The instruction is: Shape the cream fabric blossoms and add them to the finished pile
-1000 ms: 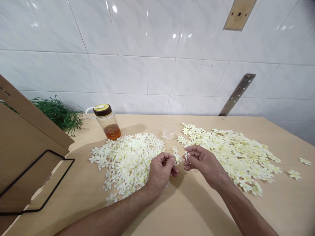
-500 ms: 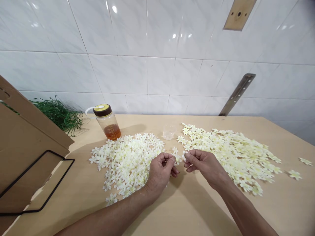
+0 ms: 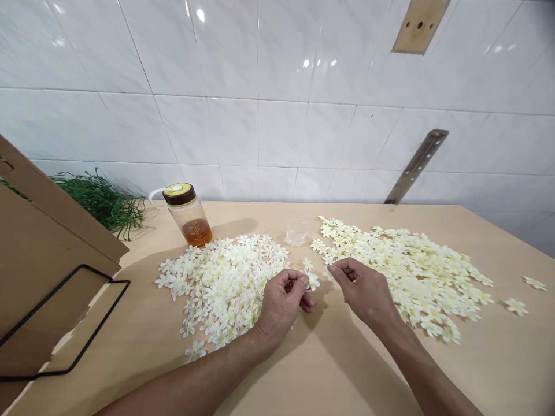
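Note:
My left hand [image 3: 282, 303] is curled, its fingertips pinching a small white cloth flower [image 3: 311, 281] at the right edge of the left flower pile [image 3: 221, 277]. My right hand [image 3: 363, 292] hovers just to the right, fingers bent and close together, at the near left edge of the larger right flower pile [image 3: 411, 271]. I cannot make out whether anything is between its fingertips. Both piles lie flat on the light wooden table [image 3: 329, 370].
A bottle [image 3: 188, 215] with amber liquid and a yellow-brown cap stands behind the left pile. A small clear cup [image 3: 297, 231] sits between the piles. Cardboard with a black wire frame [image 3: 52, 277] leans at left, green plastic stems [image 3: 102, 202] behind it. A white tiled wall backs the table.
My right hand has moved away from my left hand, rightward and toward the right pile; the small white piece it pinched is no longer visible. My left hand has stayed put.

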Tool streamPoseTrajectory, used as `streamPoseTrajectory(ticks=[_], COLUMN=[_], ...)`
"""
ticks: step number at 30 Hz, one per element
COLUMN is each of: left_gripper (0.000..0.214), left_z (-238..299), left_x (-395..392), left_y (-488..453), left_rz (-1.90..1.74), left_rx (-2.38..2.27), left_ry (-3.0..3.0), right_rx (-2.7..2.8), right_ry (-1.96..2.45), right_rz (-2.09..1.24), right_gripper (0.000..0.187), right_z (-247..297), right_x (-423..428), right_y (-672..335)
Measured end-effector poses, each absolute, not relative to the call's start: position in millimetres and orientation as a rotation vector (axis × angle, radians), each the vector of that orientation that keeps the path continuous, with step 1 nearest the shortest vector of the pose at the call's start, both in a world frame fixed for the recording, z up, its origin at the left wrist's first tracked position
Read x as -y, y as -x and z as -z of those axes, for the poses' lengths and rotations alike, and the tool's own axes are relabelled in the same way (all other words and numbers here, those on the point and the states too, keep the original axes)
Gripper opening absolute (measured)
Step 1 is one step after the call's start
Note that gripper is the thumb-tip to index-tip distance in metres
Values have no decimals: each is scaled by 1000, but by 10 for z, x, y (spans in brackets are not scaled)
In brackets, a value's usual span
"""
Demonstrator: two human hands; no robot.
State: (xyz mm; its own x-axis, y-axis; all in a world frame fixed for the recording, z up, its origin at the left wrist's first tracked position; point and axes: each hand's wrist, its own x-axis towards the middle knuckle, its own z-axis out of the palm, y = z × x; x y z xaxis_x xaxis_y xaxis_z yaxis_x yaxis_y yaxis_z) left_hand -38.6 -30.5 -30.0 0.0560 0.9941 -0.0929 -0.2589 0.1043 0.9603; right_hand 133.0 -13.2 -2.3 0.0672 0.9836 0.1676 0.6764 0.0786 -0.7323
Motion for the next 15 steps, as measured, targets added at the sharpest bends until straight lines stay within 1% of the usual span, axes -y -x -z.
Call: streamPoseTrajectory(ticks=[2, 7, 11, 15], left_gripper=[26, 28, 30, 30], left_z=[306, 333, 348, 356], left_x=[303, 302, 300, 298], left_y=[388, 403, 406, 406], left_rz=[-1218, -1216, -1210, -1213], left_rx=[-1018, -1025, -1022, -1018], left_ry=[-970, -977, -975, -980], right_rx=[1706, 1804, 1866, 2022], right_ry=[1647, 1491, 1376, 1305], right_rz=[-474, -619, -467, -443], right_gripper=[32, 30, 23, 20], right_z=[52, 61, -31, -62], right_x=[124, 154, 217, 259], right_y=[-1327, -1286, -1227, -1173])
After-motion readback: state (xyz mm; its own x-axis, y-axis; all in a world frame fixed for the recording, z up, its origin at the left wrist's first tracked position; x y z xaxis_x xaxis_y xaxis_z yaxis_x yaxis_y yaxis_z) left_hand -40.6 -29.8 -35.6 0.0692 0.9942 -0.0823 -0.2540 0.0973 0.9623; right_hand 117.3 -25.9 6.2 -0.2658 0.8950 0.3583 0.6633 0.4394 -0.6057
